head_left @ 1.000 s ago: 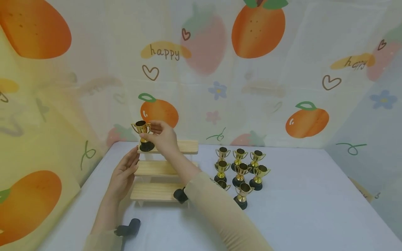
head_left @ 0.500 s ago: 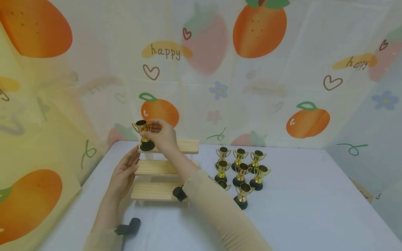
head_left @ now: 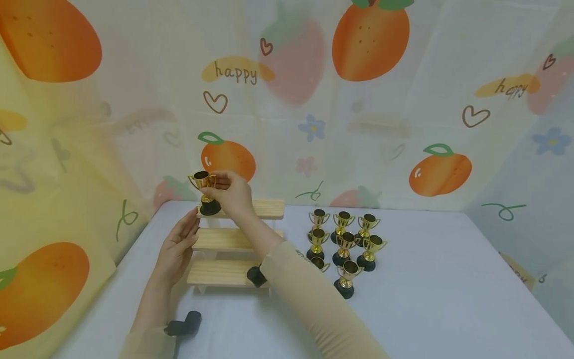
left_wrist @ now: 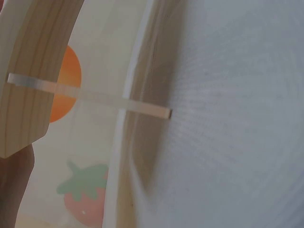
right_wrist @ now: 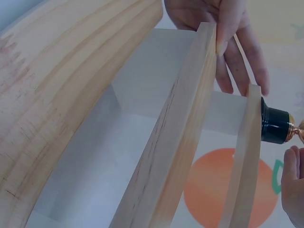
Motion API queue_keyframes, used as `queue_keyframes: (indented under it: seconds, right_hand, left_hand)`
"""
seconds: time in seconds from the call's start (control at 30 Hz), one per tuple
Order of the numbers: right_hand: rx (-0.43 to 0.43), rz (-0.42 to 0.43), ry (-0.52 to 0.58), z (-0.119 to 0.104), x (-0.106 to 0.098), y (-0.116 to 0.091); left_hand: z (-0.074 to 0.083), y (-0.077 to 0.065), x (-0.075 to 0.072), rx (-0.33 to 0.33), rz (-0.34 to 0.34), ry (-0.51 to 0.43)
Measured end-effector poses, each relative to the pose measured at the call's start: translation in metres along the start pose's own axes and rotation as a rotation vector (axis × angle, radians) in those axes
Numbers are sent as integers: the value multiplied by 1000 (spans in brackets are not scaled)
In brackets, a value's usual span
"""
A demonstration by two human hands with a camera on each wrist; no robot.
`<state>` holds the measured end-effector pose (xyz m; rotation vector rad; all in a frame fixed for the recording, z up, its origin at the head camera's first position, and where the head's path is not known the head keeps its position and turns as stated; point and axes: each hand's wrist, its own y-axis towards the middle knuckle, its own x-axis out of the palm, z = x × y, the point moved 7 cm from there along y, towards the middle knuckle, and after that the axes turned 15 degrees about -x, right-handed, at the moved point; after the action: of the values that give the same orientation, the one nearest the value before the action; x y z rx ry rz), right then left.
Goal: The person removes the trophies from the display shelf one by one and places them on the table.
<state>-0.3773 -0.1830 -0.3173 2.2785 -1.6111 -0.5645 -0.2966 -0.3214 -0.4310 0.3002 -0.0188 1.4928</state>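
Observation:
A small gold trophy cup (head_left: 202,180) with a black base stands upright at the left end of the top shelf (head_left: 269,209) of a three-tier wooden stand. My right hand (head_left: 235,197) pinches it from the right, thumb in front. In the right wrist view its black base (right_wrist: 276,125) sits against the top shelf, and part of my right hand (right_wrist: 292,187) shows beside it. My left hand (head_left: 177,247) is at the stand's left side, fingers extended upward near the shelf ends. The right wrist view shows this left hand (right_wrist: 237,47) beside the middle and top shelves.
Several more gold trophy cups (head_left: 344,244) stand grouped on the white table (head_left: 426,279), right of the stand. The middle shelf (head_left: 219,239) and bottom shelf (head_left: 215,273) lie below my right forearm. A fruit-printed cloth (head_left: 287,124) hangs behind.
Almost nothing differs; the view has shifted very slightly. My right hand stays on the trophy cup on the top shelf, and the left hand stays at the stand's side.

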Motion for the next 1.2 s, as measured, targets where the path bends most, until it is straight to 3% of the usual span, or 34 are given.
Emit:
queue_keyframes:
  seconds: [0.37,0.73,1.2]
  right_hand:
    - [-8,-5,-12,0,1,0]
    - [-35,-13,-20,-1,5,1]
    - [-46,-22,-42,-2,3,-1]
  left_hand:
    - [-1,0,-1,-23,2,14]
    - [0,0,0,2,-7,-7]
    - [-1,-1,-1,-47,19,23]
